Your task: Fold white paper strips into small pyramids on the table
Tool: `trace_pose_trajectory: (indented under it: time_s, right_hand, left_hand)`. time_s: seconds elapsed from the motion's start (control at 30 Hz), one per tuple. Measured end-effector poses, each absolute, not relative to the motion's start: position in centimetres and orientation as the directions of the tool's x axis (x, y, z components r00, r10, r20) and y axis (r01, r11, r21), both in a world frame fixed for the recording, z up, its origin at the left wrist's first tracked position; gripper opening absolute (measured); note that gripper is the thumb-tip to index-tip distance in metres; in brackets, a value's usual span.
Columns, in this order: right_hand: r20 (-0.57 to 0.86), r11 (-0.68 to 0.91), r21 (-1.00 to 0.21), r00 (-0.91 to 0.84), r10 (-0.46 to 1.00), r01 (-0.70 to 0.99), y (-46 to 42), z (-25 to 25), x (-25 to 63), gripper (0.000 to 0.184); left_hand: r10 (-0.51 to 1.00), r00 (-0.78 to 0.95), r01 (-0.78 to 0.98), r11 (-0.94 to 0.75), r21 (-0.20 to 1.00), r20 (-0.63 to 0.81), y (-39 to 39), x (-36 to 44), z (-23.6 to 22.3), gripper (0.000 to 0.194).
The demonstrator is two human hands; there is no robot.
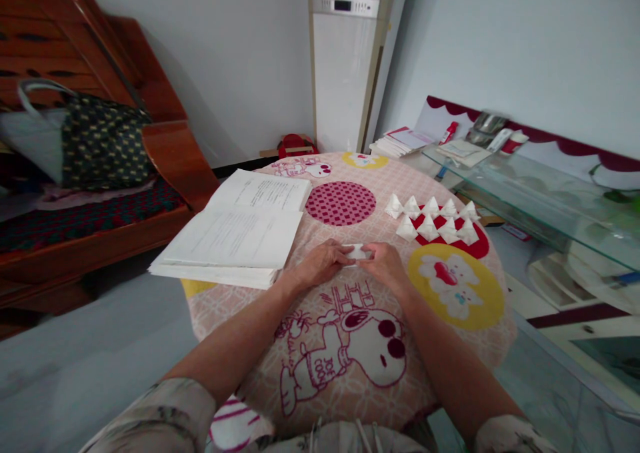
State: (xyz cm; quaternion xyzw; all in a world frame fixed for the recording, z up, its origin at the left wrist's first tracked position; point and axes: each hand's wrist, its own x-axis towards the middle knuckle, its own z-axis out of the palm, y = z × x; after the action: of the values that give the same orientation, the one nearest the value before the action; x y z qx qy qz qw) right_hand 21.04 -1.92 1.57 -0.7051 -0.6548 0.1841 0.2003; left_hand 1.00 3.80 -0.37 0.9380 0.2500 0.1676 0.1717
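A small piece of white folded paper (pixel 357 253) is held between my two hands over the middle of the round table. My left hand (pixel 326 260) pinches its left end, and my right hand (pixel 384 264) grips its right end. The fingertips hide both ends of the paper. To the right, several white folded paper shapes (pixel 427 229) with pointed tops stand in two rows. On the left lies an open stack of printed paper sheets (pixel 235 230), its near edge close to my left forearm.
A patterned pink cloth (pixel 370 373) covers the table. Right of it stands a glass-topped cabinet (pixel 545 200) bearing papers and small items. A wooden bench (pixel 170 163) with a dark patterned bag (pixel 103 143) is at left; a tall white air conditioner (pixel 345 66) stands behind.
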Motion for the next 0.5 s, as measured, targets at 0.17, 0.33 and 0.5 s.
trace_pose_trajectory:
  time_s: [0.17,0.33,0.5]
  right_hand:
    - [-0.004,-0.072,-0.464,0.079,0.997,0.883,-2.1,2.0,20.5,0.036]
    - [0.012,-0.073,-0.508,0.092,0.996,0.858,-1.8,1.6,21.0,0.042]
    - [-0.072,-0.138,-0.698,0.123,0.990,0.703,-1.7,1.0,22.6,0.047]
  left_hand:
    - [0.526,0.815,0.390,-0.808,0.442,0.243,3.8,1.0,-0.6,0.035]
    - [0.523,0.816,0.393,-0.814,0.428,0.247,3.8,0.9,-0.7,0.031]
    - [0.524,0.817,0.392,-0.811,0.433,0.241,4.0,0.9,-0.7,0.032]
